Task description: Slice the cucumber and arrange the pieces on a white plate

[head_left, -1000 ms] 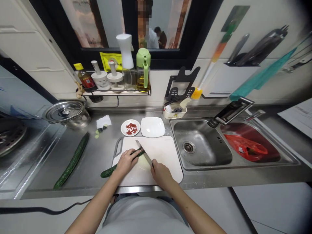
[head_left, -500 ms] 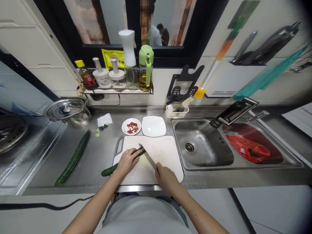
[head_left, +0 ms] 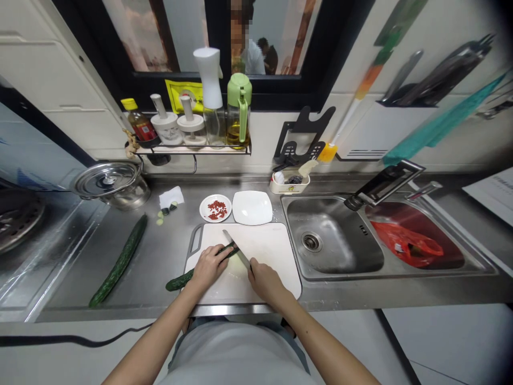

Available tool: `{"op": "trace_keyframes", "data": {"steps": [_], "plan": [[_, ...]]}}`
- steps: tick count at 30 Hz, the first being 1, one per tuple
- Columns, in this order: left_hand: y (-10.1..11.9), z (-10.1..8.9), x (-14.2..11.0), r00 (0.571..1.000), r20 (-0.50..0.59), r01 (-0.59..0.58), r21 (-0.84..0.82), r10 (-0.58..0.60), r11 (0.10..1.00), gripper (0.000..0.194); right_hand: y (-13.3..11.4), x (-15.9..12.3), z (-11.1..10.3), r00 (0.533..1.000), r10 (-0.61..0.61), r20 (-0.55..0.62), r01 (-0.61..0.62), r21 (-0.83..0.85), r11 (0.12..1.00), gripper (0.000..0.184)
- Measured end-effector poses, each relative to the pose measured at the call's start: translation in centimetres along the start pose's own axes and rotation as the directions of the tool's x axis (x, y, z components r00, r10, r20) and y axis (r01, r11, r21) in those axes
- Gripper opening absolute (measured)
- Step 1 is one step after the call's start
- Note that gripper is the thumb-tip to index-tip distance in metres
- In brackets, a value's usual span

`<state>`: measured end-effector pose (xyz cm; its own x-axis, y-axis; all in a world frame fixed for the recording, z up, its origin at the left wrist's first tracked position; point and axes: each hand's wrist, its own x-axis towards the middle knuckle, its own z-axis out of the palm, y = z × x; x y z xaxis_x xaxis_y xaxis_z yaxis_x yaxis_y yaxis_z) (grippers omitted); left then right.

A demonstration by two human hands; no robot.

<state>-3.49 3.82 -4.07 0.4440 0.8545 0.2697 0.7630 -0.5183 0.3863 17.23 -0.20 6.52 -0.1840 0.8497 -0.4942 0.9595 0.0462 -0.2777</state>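
A dark green cucumber [head_left: 179, 282] lies slantwise over the white cutting board [head_left: 272, 251], its near end past the board's left edge. My left hand [head_left: 209, 266] is closed over the cucumber's middle and pins it down. My right hand [head_left: 265, 279] grips the handle of a kitchen knife [head_left: 241, 255]. The blade crosses the cucumber's far end, just right of my left fingers. Pale bits of cucumber seem to lie under the blade, too small to tell apart. Beyond the board stand a small plate [head_left: 204, 209] with red pieces and a bare white plate [head_left: 252, 207].
A second cucumber [head_left: 119, 267] lies on the counter to the left, near cucumber ends [head_left: 166, 210] and a white paper [head_left: 171, 198]. A lidded pot [head_left: 128, 192] stands behind. To the right is the sink [head_left: 336, 240], with a red bag [head_left: 409, 246] in its far basin.
The knife slid toward my body, then forward and left again across the cucumber's end. My left hand keeps its hold. The whole view shifted slightly.
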Motion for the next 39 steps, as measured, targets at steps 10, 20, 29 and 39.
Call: {"op": "trace_keyframes", "data": {"steps": [10,20,29,39], "plan": [[0.5,-0.2,-0.2,1.0,0.002,-0.003,0.04,0.002,0.999,0.04,-0.4,2.1,0.4,0.998,-0.049,-0.043,0.05,0.025,0.998,0.026],[0.4,0.1,-0.4,1.0,-0.002,0.004,0.057,-0.004,0.998,0.041,0.4,0.7,0.3,0.999,-0.037,0.005,0.037,0.001,0.999,0.027],[0.6,-0.1,-0.4,1.0,-0.011,0.004,0.058,-0.004,0.998,0.039,-0.1,2.9,2.0,0.992,-0.077,-0.097,0.076,-0.009,0.997,0.029],[0.9,-0.3,-0.2,1.0,-0.004,0.008,0.036,-0.008,0.999,0.038,-0.1,1.4,1.5,0.998,-0.043,-0.055,0.042,-0.032,0.999,0.03]]}}
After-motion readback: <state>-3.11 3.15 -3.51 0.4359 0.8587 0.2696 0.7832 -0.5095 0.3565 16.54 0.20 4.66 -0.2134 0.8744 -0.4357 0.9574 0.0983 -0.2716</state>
